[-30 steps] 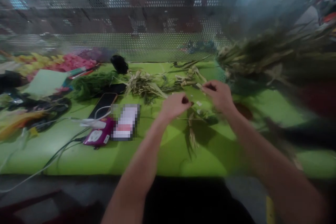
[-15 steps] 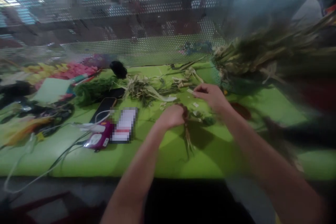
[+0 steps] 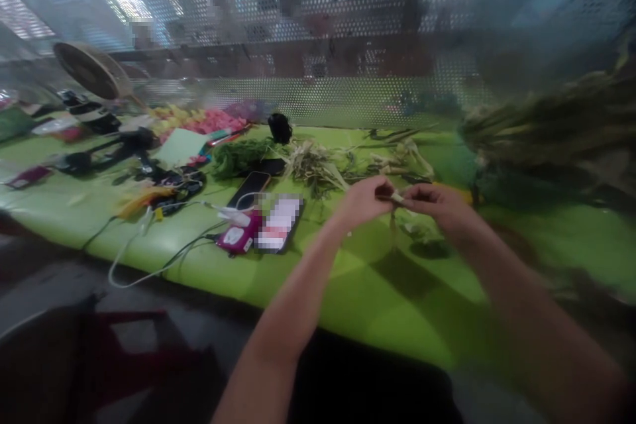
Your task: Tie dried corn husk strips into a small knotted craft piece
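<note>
Above the green tabletop [image 3: 358,285], my left hand [image 3: 370,200] is closed on some thin dry stems [image 3: 394,225] that hang below its fingers. My right hand [image 3: 440,205] pinches a small pale strip [image 3: 398,198], whose left end meets the fingertips of my left hand. The two hands almost touch. Pale green leafy pieces [image 3: 420,228] lie beneath my right hand. Behind my left hand is a heap of dry, straw-coloured plant material [image 3: 315,162].
Left of my hands lie a lit phone [image 3: 282,222], a magenta power box [image 3: 239,233] with cables, a dark phone [image 3: 251,187] and green netting [image 3: 238,156]. A fan [image 3: 92,69] stands far left; a large dry plant bundle [image 3: 551,122] is at right.
The view has swung left, bringing the fan into sight. My hands have come together, and the pale strip in my right hand now meets my left fingertips.
</note>
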